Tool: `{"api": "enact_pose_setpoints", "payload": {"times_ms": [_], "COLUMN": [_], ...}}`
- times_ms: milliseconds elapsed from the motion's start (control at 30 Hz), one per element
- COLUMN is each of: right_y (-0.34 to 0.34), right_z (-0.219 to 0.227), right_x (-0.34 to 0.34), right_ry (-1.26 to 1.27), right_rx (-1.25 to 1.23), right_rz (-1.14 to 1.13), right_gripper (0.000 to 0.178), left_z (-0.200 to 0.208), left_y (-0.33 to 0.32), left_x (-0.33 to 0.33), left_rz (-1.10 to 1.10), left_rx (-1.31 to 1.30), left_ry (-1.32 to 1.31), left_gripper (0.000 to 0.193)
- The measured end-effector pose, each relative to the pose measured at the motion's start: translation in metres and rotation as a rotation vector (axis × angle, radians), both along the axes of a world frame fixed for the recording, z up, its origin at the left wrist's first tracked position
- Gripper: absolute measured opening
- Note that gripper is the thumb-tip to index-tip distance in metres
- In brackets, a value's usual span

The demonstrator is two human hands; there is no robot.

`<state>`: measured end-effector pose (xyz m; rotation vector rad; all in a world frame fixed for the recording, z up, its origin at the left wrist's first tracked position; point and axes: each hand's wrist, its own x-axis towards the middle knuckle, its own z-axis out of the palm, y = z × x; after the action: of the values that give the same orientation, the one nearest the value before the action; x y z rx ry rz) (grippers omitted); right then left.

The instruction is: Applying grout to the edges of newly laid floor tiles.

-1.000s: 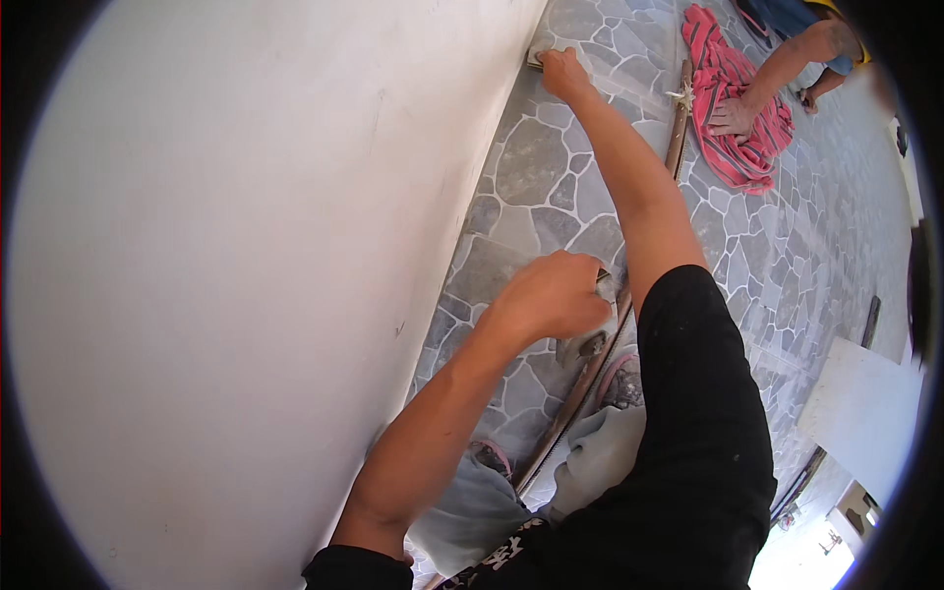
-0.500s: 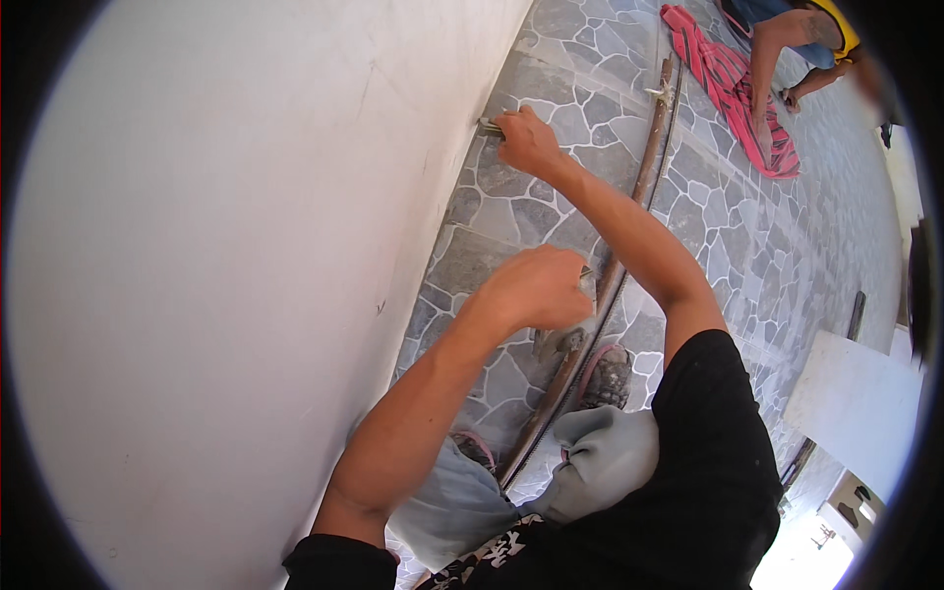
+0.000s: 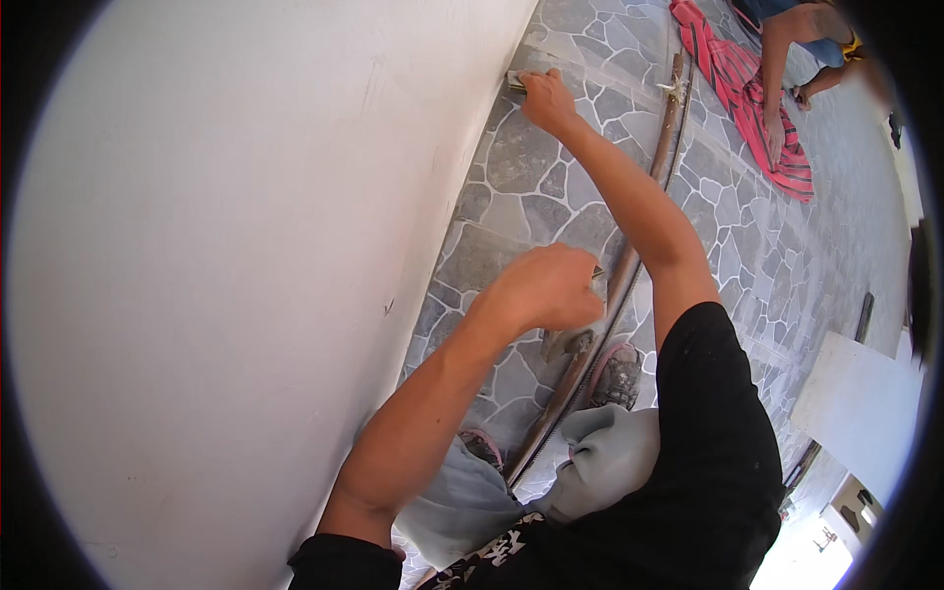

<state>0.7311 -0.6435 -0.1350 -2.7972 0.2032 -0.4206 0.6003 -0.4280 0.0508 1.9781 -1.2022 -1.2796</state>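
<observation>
I crouch beside a white wall (image 3: 246, 275) on a grey stone-pattern floor (image 3: 531, 187). My right hand (image 3: 547, 98) is stretched far out and presses a small flat scraper (image 3: 515, 81) against the foot of the wall. My left hand (image 3: 546, 290) is closed in a fist nearer to me, above the floor. It grips a small tool (image 3: 568, 344) whose brownish blade shows just below the fist. My shoes (image 3: 618, 374) stand on the floor under that hand.
A long brown pole (image 3: 639, 246) lies on the floor along my right arm. At the top right another person's hand (image 3: 777, 123) rests on a pink striped cloth (image 3: 757, 108). A white board (image 3: 855, 403) lies at the right.
My right hand with the scraper drew back along the wall's foot, then slid out a little again. My left fist stayed near the same spot.
</observation>
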Motion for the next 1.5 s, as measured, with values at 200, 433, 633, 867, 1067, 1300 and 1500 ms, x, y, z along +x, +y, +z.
{"api": "enact_pose_setpoints", "payload": {"times_ms": [200,433,633,867,1067,1300,1500], "right_y": [0.072,-0.056,-0.045,0.059,0.076,-0.013,0.031], "right_z": [0.000,-0.010,-0.028,-0.022,0.012,0.157,0.226], "right_x": [-0.046,0.050,0.075,-0.021,-0.080,-0.191,-0.306], "right_ry": [0.104,0.046,0.162,-0.030,0.233,-0.121,-0.323], "right_rx": [0.165,-0.011,-0.114,-0.116,0.219,1.449,1.247], "right_rz": [0.294,-0.261,-0.127,0.072,0.226,-0.273,-0.227], "right_gripper": [0.032,0.017,0.018,0.023,0.036,0.033,0.036], "left_z": [-0.007,-0.001,0.000,-0.003,0.007,0.024,0.029], "left_y": [0.015,0.004,0.005,0.010,0.007,0.021,0.015], "left_x": [0.006,0.008,0.012,0.004,0.000,0.002,0.000], "left_rz": [0.075,0.026,0.034,0.063,-0.057,0.597,1.151], "left_rx": [0.008,0.071,0.103,-0.027,0.066,-0.103,-0.315], "left_ry": [-0.040,-0.041,-0.018,-0.082,0.046,0.604,1.178], "left_gripper": [0.033,0.033,0.039,0.049,0.042,0.030,0.025]}}
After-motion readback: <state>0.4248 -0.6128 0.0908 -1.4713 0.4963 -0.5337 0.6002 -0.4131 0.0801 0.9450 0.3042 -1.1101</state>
